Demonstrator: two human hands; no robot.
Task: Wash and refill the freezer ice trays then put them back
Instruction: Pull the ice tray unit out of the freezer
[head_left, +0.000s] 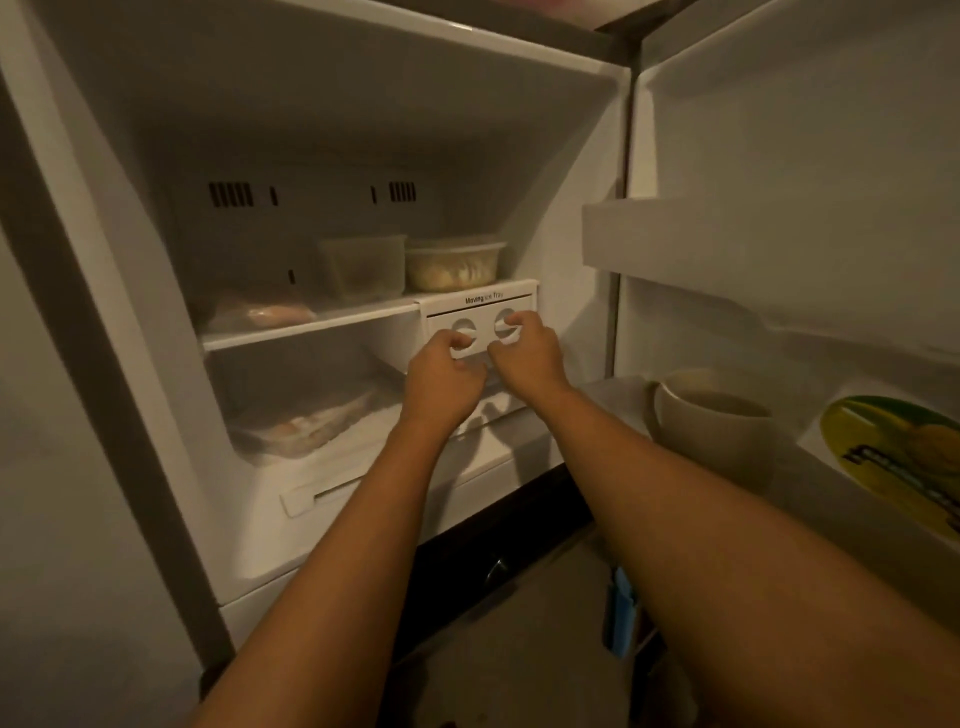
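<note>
The freezer stands open in front of me. At the right end of its middle shelf sits the white ice tray unit (480, 304), labelled "Moving Ice Tray", with two round twist knobs on its front. My left hand (444, 376) has its fingers curled on the left knob (464, 328). The fingers of my right hand (527, 351) pinch the right knob (505, 319). The trays themselves are hidden inside the unit. A clear ice bin (493, 408) lies under the unit, mostly behind my hands.
Two lidded food containers (452, 265) stand on the shelf behind the unit. Wrapped frozen food (306, 423) lies on the freezer floor at left. On the open door's shelf at right stand a white bowl (711, 415) and a yellow-green package (904, 457).
</note>
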